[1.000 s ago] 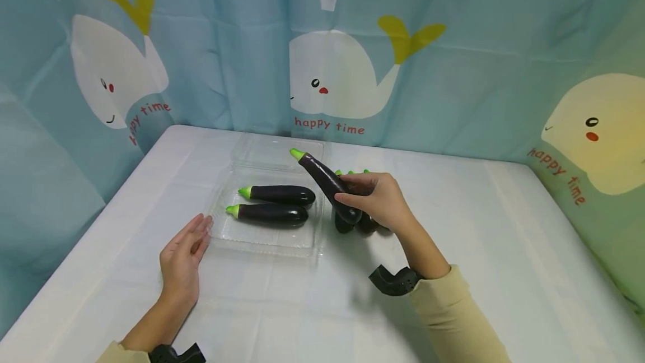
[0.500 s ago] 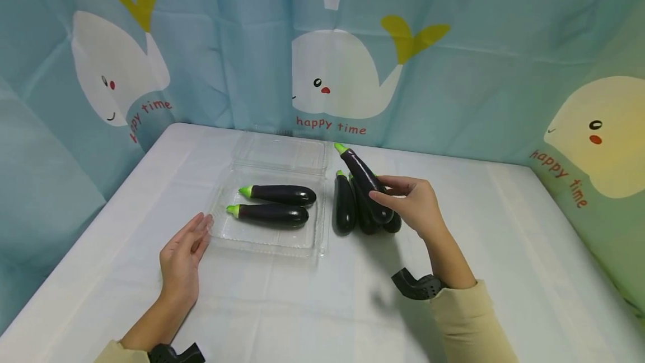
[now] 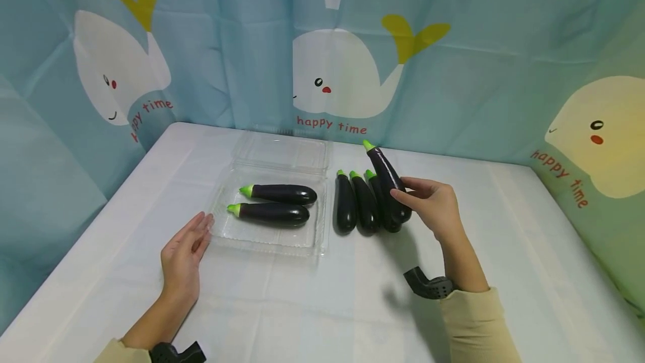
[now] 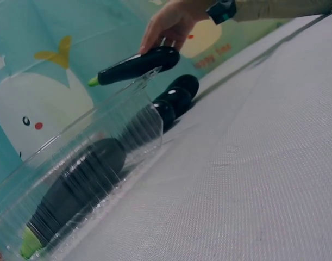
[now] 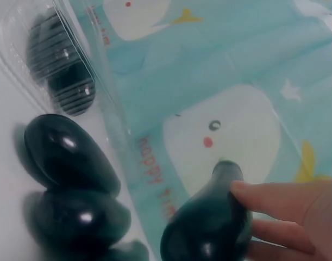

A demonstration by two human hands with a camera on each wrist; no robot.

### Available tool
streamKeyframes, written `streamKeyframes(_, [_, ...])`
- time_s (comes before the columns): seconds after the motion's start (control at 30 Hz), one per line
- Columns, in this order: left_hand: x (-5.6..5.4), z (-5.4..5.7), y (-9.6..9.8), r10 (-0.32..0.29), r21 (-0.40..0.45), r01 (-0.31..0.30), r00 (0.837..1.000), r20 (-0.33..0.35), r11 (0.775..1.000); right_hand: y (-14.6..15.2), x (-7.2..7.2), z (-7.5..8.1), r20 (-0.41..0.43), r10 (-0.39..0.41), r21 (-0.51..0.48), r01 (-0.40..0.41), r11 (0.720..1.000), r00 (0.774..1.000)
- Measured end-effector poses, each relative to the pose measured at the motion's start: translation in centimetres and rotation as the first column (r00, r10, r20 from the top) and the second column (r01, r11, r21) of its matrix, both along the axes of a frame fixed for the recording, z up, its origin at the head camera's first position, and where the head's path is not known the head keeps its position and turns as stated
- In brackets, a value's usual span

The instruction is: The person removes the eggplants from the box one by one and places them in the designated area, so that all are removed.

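Note:
My right hand (image 3: 434,206) pinches a dark eggplant (image 3: 387,184) between thumb and fingers, its green stem pointing up and away. In the left wrist view this eggplant (image 4: 136,66) hangs above the table. Below and left of it, 3 eggplants (image 3: 345,206) lie side by side. Left of those stands a clear plastic clamshell box (image 3: 267,240) with its lid folded back. Two eggplants (image 3: 274,214) lie in the box, stems to the left. My left hand (image 3: 182,259) rests on the table, its fingertips at the box's left edge with fingers fairly straight.
The white table (image 3: 322,318) carries everything. The box's lid (image 3: 282,152) lies toward the back edge. A blue curtain (image 3: 242,43) with printed whales stands behind the table and along its sides.
My right hand has carried the eggplant to the right, from beside the box to over the rightmost of the row. The left hand and box have stayed put.

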State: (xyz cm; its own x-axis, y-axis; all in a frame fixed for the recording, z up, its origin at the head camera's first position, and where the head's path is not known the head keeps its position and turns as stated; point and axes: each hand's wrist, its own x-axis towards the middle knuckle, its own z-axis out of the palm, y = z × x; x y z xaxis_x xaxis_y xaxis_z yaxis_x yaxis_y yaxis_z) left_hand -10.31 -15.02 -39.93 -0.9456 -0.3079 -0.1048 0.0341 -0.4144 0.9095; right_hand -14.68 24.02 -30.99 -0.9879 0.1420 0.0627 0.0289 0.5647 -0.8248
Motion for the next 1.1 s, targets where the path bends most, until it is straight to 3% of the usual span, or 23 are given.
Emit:
streamKeyframes(0.5, [0.1, 0.0, 0.0, -0.007, -0.032, 0.006, 1.0, -0.01, 0.999, 2.1, -0.5, -0.5, 0.029, -0.079, -0.013, 0.079, 0.997, 0.996])
streamKeyframes(0.87, [0.0, 0.0, -0.1, -0.008, -0.026, 0.008, 1.0, -0.004, 1.0, 3.2, -0.8, -1.2, 0.126, -0.105, 0.015, 0.104, 0.994, 0.986])
streamKeyframes(1.1, [-0.1, -0.1, -0.1, -0.007, -0.011, 0.007, 1.0, -0.007, 1.0, 3.6, -1.2, -2.5, 0.177, -0.117, 0.027, 0.114, 0.993, 0.977])
